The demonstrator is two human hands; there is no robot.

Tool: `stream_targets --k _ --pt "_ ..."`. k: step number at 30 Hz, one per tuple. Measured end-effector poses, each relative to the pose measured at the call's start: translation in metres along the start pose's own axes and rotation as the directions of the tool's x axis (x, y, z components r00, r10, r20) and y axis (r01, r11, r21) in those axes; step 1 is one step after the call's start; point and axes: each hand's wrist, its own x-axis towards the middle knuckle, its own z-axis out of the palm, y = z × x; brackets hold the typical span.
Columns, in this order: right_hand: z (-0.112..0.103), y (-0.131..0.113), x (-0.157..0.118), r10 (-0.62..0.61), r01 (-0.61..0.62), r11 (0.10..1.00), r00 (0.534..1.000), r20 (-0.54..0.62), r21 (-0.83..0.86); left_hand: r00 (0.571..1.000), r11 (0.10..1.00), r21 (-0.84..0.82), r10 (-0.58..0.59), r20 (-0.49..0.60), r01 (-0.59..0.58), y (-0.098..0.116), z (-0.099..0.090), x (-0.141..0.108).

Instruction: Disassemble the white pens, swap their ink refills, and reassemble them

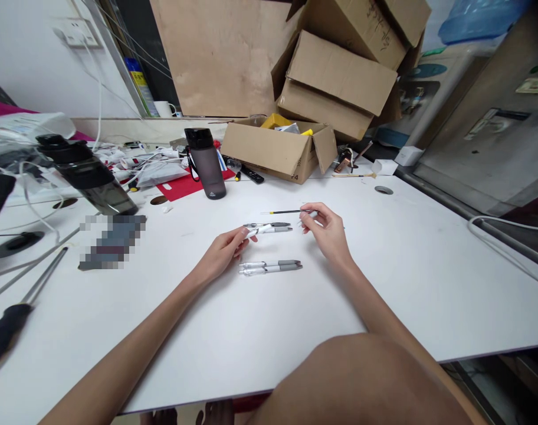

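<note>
My left hand (227, 248) is closed around a white pen barrel (261, 229), which points to the right. My right hand (327, 231) pinches a thin black pen refill (288, 212) with a yellow band, its pale end reaching left. A small whitish piece also shows at the right fingertips; I cannot make out what it is. Behind the white barrel lie pens (278, 229) with grey grips, partly covered by the left hand. Nearer to me, two clear-and-white pens (273, 268) with grey grips lie side by side. The two hands are apart.
A dark bottle (208, 168) and an open cardboard box (269, 147) stand at the back of the white table (198, 366). On the left are another bottle (92, 180), a blurred-out flat object (114, 243), a screwdriver (16, 313) and cables. A cable hole (383, 190) is at the back right.
</note>
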Motion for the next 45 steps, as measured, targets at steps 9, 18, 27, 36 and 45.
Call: stream_targets --k 9,18,27,36,45 --pt "-0.001 -0.004 -0.002 0.035 -0.035 0.998 0.999 -0.005 -0.052 0.990 0.990 0.002 0.143 -0.014 -0.143 -0.004 -0.002 0.003" --pt "-0.005 -0.004 -0.002 0.020 -0.022 0.994 1.000 -0.015 -0.112 0.993 0.994 -0.023 0.105 -0.058 -0.107 -0.005 -0.003 0.004" --pt "-0.001 0.000 -0.006 0.017 0.017 0.966 0.992 0.125 -0.259 0.993 0.991 -0.056 0.119 -0.002 -0.119 -0.007 -0.002 0.005" --pt "0.000 0.007 -0.008 0.085 -0.018 0.961 0.969 0.233 -0.275 0.996 0.996 -0.022 0.090 -0.020 -0.090 0.000 -0.002 0.003" --pt "0.001 0.006 -0.006 0.127 -0.112 0.990 0.970 0.206 -0.084 0.992 0.994 -0.034 0.096 -0.082 -0.099 -0.001 -0.004 0.003"
